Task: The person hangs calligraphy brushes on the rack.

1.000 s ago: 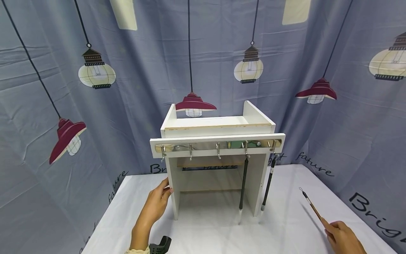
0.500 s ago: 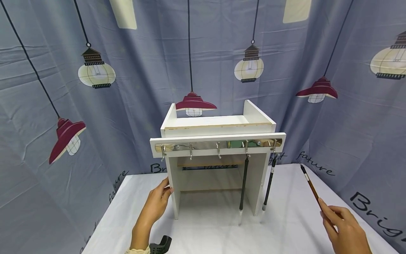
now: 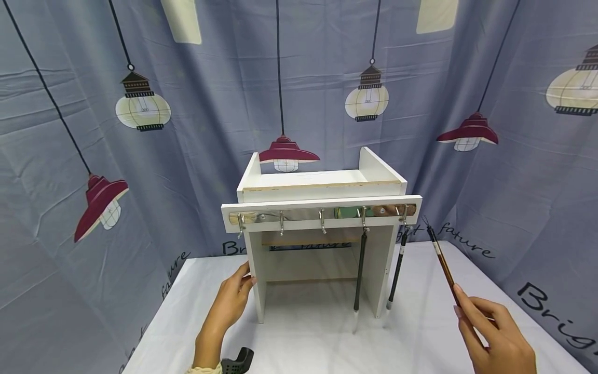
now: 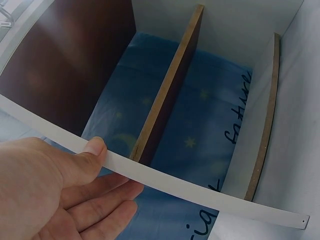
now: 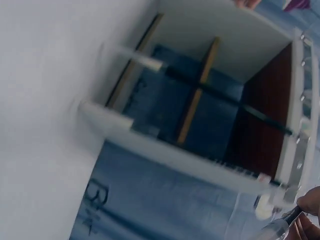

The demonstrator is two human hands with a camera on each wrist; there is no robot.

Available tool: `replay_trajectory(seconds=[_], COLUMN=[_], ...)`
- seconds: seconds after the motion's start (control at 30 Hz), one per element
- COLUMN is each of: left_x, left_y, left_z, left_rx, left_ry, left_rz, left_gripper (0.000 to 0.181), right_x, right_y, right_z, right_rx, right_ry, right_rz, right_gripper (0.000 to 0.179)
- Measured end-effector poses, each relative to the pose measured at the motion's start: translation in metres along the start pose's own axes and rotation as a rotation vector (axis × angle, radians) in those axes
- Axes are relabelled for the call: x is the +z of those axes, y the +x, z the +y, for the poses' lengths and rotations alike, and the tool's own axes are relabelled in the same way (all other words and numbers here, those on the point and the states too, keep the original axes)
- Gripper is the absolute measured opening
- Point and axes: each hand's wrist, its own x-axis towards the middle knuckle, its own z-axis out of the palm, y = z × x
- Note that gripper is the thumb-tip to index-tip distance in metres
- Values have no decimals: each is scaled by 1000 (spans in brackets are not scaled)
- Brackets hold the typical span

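Observation:
My left hand (image 3: 228, 302) grips the left side panel of a white wooden shelf (image 3: 322, 195); in the left wrist view the thumb lies on the inner side of the panel (image 4: 165, 181), the fingers on the outer. My right hand (image 3: 500, 332) pinches a brown-handled writing brush (image 3: 443, 261), tilted with its thin hanging loop upward, to the right of the shelf. Its lower end is hidden by the hand in the head view. Across the shelf front runs a hook rail (image 3: 303, 225) with several metal hooks. Two dark brushes, one (image 3: 361, 270) and another (image 3: 396, 275), hang from the two rightmost hooks, white tips down.
The shelf stands on a white-covered table (image 3: 308, 348). A blue-grey curtain (image 3: 210, 130) printed with lamps and lettering encloses the back and sides. A black device (image 3: 238, 361) shows beside the left wrist.
My right hand has carried the brush up and leftward, bringing its loop end close to the rail's right end. The left hand has stayed on the shelf panel.

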Motion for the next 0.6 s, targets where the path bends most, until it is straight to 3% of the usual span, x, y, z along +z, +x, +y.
replay_trajectory(seconds=[0.27,0.6], left_x=[0,0], left_y=[-2,2], left_z=[1,0], left_rx=[14,13], left_ry=[-5,-2], left_rz=[1,8], left_gripper=[52,52], right_x=[26,60], right_y=[-1,-5], right_z=[-38,-73], right_rx=[-84,-190], right_ry=[152,226], right_rz=[9,-15], right_gripper=[60,52])
